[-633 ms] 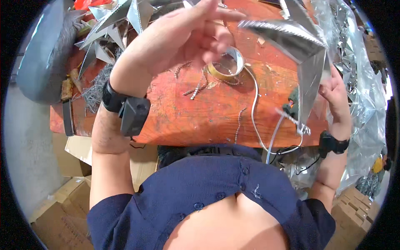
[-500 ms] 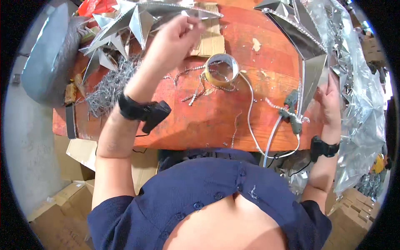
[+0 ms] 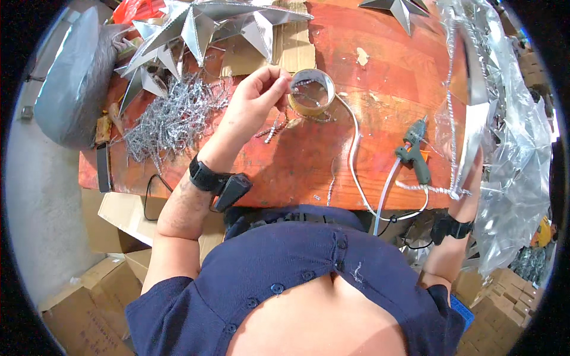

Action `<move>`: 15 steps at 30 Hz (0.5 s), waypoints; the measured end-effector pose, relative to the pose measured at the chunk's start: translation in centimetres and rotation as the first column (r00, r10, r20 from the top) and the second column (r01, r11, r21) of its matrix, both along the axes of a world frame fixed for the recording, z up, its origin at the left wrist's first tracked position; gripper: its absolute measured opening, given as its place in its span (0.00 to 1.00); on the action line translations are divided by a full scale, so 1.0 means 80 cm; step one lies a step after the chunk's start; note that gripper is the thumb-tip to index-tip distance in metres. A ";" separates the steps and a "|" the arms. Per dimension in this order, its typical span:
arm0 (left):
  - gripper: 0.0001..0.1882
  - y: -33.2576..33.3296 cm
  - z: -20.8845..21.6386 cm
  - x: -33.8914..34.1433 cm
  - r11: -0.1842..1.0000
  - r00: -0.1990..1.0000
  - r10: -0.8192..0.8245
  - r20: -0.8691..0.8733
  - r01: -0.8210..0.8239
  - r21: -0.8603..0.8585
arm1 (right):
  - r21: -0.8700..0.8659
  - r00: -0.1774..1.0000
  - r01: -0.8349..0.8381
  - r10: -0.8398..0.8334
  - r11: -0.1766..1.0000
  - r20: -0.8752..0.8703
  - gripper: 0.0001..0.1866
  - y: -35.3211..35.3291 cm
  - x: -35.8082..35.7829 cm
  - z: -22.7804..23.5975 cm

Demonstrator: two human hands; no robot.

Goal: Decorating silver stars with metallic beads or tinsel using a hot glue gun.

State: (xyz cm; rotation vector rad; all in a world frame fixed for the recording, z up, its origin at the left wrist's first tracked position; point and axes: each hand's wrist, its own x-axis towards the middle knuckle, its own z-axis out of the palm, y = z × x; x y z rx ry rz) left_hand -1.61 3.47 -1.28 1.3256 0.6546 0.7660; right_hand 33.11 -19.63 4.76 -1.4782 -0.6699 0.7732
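Note:
My left hand [image 3: 259, 98] hovers over the table beside a tape roll [image 3: 312, 110], thumb and fingertips pinched together. Whatever may be between them is too small to make out. At the right edge my right hand [image 3: 473, 172] grips a shiny silver star [image 3: 477, 121], seen nearly edge-on, which hides most of the fingers. Silver cord trim [image 3: 449, 118] runs along the star's edge, and a loose end lies toward the glue gun. That green-grey glue gun [image 3: 415, 151], with a clear glue stick in its back, lies left of my right hand.
A tangled heap of silver trim [image 3: 178, 115] lies left of my left hand. Several silver stars [image 3: 199, 32] rest behind it, partly on cardboard [image 3: 297, 50]. Another star [image 3: 401, 12] lies at the far right. A white cable [image 3: 354, 160] curves across the red table. Plastic-wrapped silver pieces [image 3: 516, 154] line the right side.
My left hand has come down and nearer, toward the tape roll. The star in my right hand has swung right and turned edge-on, uncovering the glue gun and the far star.

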 end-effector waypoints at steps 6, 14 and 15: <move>0.13 0.001 -0.001 -0.034 0.970 0.989 0.044 0.143 -0.008 -0.242 | 0.233 0.933 -0.348 0.359 0.908 -0.008 0.19 -0.009 0.035 -0.023; 0.11 -0.028 0.012 -0.013 0.787 0.926 0.186 -0.329 0.060 0.614 | 0.261 0.955 -0.279 0.295 0.924 -0.023 0.21 -0.020 0.047 -0.027; 0.16 -0.029 0.003 -0.006 0.654 0.933 0.190 -0.306 0.112 0.749 | 0.255 0.958 -0.273 0.287 0.928 -0.018 0.22 -0.020 0.044 -0.025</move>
